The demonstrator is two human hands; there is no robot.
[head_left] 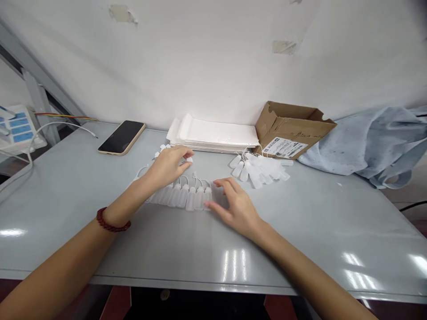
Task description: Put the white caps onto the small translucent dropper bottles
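A row of small translucent bottles (182, 196) with white tops and looped white cords lies on the grey table. My left hand (165, 166) is over the far side of the row, its thumb and fingers closed on a small white piece (190, 159). More small white pieces (163, 147) lie just beyond that hand, partly covered by it. At the row's right end is my right hand (238, 206), thumb and fingers apart. Its thumb tip is at the last bottle; whether it presses on it I cannot tell. The left part of the row is hidden behind my left wrist.
Against the wall stand a stack of white padded envelopes (216, 132) and an open cardboard box (293, 129). Before them lies a bunch of white tagged pieces (255, 169). A phone (122, 137) and a white cable (63, 123) are left, a light blue cloth (363, 142) right.
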